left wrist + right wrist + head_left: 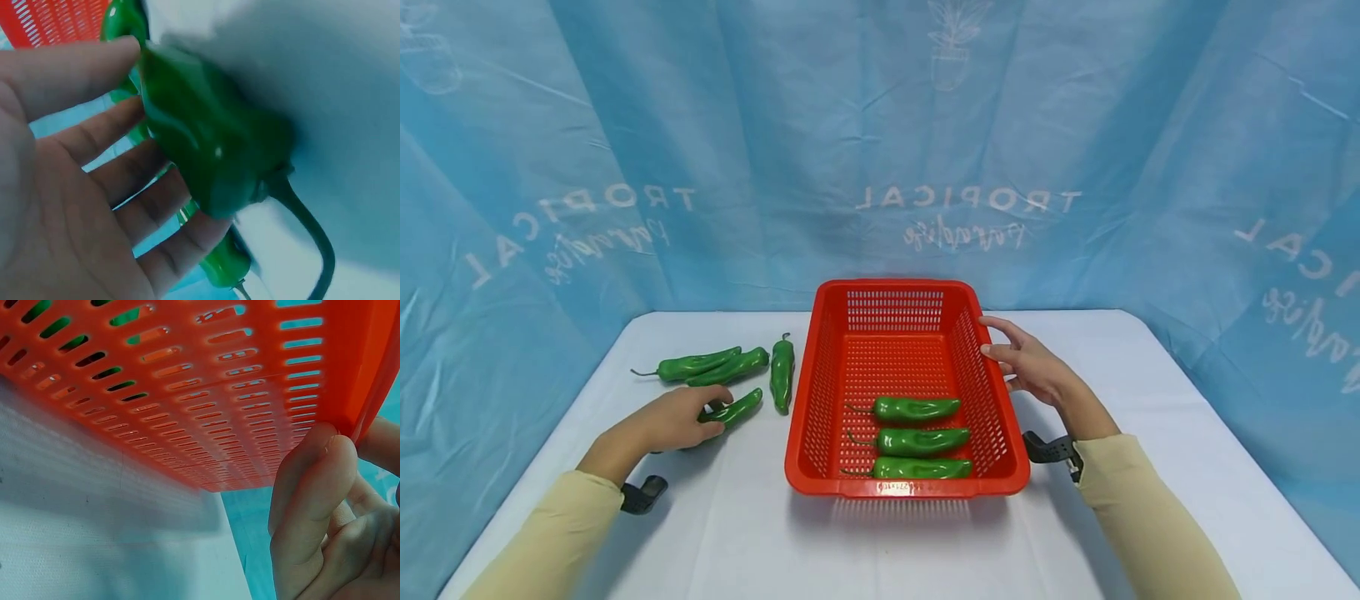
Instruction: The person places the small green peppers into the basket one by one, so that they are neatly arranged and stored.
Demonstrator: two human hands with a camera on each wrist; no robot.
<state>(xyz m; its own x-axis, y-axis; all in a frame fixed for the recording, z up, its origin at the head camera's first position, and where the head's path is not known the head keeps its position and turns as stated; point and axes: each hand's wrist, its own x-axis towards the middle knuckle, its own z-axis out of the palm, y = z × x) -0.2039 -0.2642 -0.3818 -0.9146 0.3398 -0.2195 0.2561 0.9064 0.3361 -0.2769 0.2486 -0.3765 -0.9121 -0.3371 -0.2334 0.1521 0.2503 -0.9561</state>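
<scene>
On the left of the table my left hand (685, 418) bends over a long green pepper (741, 408), the thumb on one side and the fingers on the other. Seen from the left wrist, this pepper (206, 128) lies against the fingertips, its curved stem pointing away from the palm. A red plastic basket (908, 486) stands mid-table. With thumb and fingers my right hand (1033, 362) pinches its right rim; the right wrist view shows the fingertips at the basket's edge (369, 375). Inside the basket lie three green peppers (922, 442), side by side near the front.
Two more green peppers (700, 364) lie together beyond my left hand. Another pepper (782, 375) points away from me, close to the basket's left side. A white cloth covers the table (730, 533), and a blue printed curtain (760, 150) hangs behind and along both sides.
</scene>
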